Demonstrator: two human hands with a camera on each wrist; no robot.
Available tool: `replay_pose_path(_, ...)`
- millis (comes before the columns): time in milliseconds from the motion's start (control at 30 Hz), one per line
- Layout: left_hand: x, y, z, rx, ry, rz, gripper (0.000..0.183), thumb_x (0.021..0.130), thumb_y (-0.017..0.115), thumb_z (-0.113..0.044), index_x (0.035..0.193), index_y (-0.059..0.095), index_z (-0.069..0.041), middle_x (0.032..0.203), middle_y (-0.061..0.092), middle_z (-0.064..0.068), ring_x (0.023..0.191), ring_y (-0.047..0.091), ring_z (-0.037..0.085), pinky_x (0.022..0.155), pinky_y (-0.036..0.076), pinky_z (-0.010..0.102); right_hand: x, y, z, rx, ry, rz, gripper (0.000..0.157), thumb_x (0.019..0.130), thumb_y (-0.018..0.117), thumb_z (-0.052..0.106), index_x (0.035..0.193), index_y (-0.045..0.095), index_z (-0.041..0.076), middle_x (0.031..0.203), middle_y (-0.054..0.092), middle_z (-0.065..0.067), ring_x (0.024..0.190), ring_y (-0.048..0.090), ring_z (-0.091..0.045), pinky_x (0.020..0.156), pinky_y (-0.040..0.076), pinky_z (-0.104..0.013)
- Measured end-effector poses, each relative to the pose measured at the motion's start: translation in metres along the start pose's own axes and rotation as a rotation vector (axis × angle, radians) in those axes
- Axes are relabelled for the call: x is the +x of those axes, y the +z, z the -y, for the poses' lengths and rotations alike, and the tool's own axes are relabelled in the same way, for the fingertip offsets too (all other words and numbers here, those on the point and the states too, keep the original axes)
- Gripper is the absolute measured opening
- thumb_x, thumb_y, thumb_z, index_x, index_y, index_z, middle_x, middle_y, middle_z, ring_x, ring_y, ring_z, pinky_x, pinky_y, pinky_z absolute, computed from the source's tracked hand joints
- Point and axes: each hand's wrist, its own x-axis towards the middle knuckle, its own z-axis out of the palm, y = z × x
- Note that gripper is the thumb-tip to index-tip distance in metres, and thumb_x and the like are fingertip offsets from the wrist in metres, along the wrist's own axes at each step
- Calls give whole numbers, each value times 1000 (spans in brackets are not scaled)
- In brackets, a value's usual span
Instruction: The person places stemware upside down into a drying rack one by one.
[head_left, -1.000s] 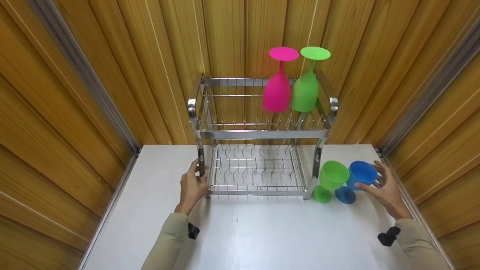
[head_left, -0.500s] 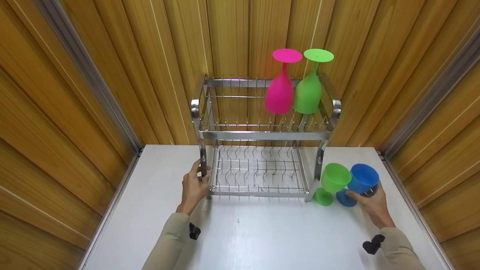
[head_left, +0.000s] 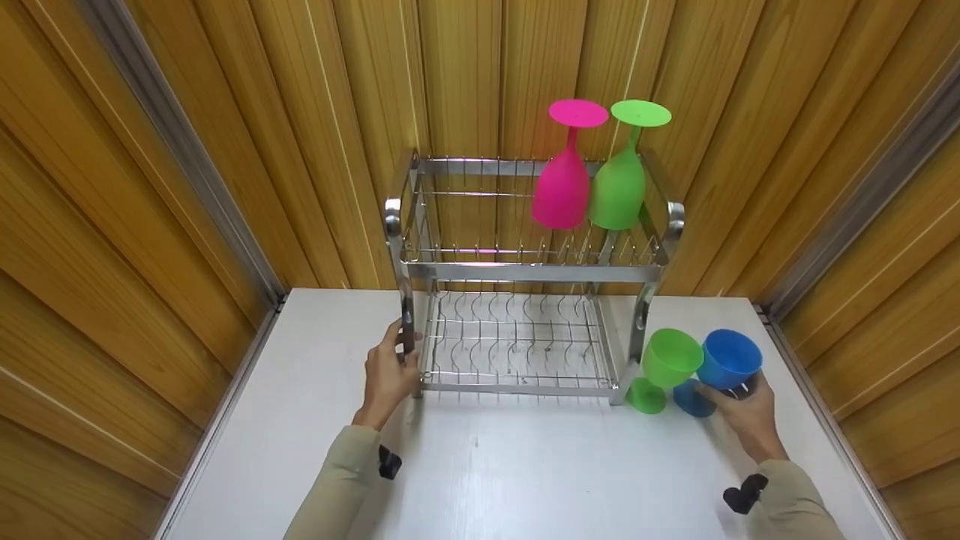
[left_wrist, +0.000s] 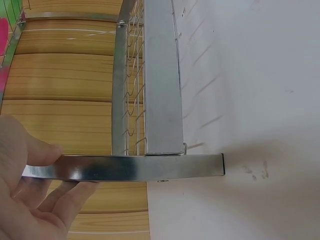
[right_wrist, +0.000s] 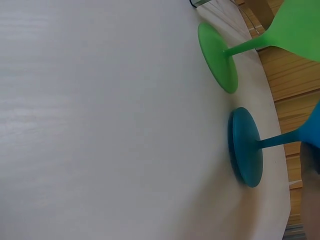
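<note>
Over the white tabletop [head_left: 510,472], the right hand [head_left: 748,420] curls thumb and fingers beneath the bowl of an upright blue plastic goblet [head_left: 732,356]; whether its foot [right_wrist: 248,147] touches down I cannot tell. The left hand [head_left: 386,376] pinches the left front post [left_wrist: 150,168] of a two-tier silver metal rack [head_left: 517,389]. Just beside the blue goblet, by the rack's right front leg [head_left: 636,337], a light-green plastic goblet [head_left: 673,358] stands upright, untouched. Farther back, a pink plastic goblet [head_left: 561,193] and another green plastic goblet [head_left: 619,193] rest upside down on the upper tier [head_left: 465,273]: judging by that, two seem racked and two are left.
</note>
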Motion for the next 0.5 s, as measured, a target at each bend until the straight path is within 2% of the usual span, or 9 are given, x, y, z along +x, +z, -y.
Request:
replay_pose_path(267,1,1,1,14,0,-7,61,96,66,7,153,54,-13,126,77,16,105,79,37,81,66,48,-2,-12,18,-53,-26,-31,115,92,86,18,172,3,10,175,16,-28,161,18,-53,127,23,-73)
replay_pose_path(500,1,1,0,7,0,-5,61,96,65,7,153,55,-13,125,77,16,99,80,35,73,66,43,-2,-24,43,17,-68,-85,108,93,85,14,173,13,27,177,20,-18,162,19,-50,128,21,-71)
